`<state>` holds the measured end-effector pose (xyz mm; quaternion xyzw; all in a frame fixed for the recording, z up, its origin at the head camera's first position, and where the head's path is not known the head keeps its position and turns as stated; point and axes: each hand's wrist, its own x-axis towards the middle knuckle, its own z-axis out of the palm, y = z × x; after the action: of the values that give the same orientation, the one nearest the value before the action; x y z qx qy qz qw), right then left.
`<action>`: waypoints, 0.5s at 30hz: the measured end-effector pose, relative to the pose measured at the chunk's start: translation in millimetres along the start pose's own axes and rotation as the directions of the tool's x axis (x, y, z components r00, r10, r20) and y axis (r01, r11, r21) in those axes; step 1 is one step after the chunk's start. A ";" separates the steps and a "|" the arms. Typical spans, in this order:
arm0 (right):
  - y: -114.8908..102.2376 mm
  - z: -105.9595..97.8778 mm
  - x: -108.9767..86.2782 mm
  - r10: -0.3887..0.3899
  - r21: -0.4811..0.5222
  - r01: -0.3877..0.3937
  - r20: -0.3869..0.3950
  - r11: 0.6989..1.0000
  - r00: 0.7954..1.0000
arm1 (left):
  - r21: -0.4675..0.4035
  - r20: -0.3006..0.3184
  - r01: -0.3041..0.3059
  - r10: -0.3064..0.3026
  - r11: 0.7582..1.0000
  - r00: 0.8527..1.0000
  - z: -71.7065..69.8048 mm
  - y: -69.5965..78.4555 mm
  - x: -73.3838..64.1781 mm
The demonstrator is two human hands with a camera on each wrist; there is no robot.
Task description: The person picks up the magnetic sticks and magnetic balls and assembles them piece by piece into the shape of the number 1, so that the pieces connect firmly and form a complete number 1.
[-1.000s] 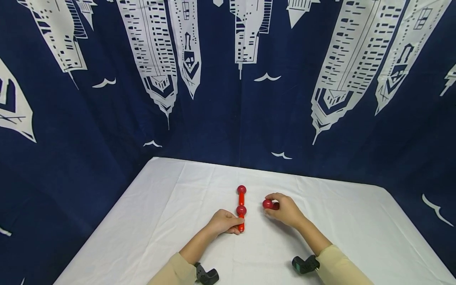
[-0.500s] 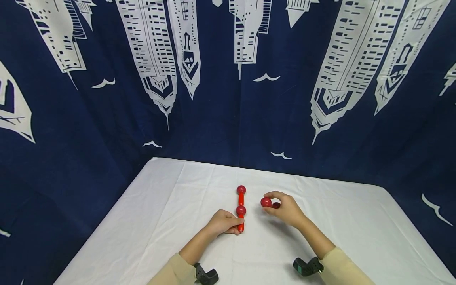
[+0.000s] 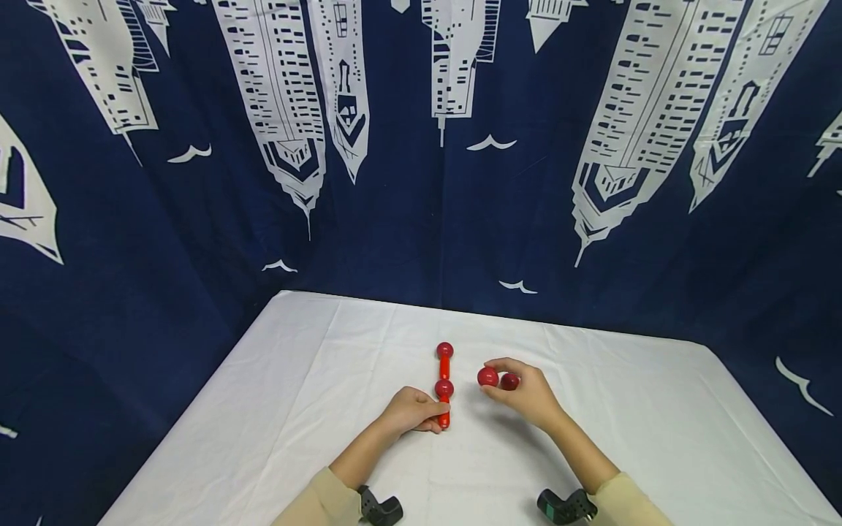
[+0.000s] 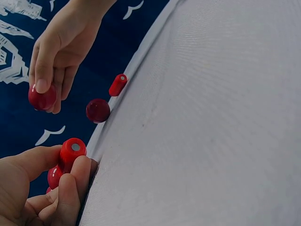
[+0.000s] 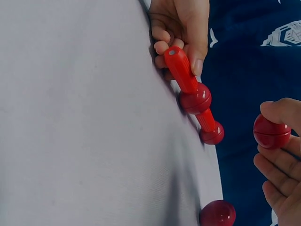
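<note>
You sit at a desk (image 3: 316,438) covered with a white cloth, with a dark blue curtain printed with white skyscrapers hanging behind it.

Your left hand (image 3: 411,410) rests on the cloth. Its fingers and thumb curl round the near end of a red rod (image 3: 445,394). The rod lies flat, pointing away from you, with one red ball threaded at its middle and another at its far tip.

Your right hand (image 3: 526,394) hovers just to the right of the rod and a little above the cloth. Its thumb and fingertips pinch a loose red ball (image 3: 487,377), holding it near the rod's middle but apart from it. A second loose ball (image 3: 509,381) sits beside that hand; in the right wrist view it lies on the cloth, untouched (image 5: 217,214).

Risks from here, as a judgement. The pinch on the ball is light and the ball is smooth and round, so it could slip free and roll across the cloth. The loose ball by your fingers could be nudged and roll off the desk. The rod's free end is hidden in your left hand, so releasing your hold may let it roll.
</note>
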<state>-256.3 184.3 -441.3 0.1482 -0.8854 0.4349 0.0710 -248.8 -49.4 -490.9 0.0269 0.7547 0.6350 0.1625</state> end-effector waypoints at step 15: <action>-4.0 18.5 -21.8 0.112 0.263 -0.110 0.006 0.959 0.994 | -0.009 0.009 0.005 -0.005 1.000 1.000 -0.4 2.2 -1.7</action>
<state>-234.3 171.7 -455.2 0.1044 -0.8265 0.5523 0.0299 -247.6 -49.7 -488.3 0.0269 0.7511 0.6380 0.1677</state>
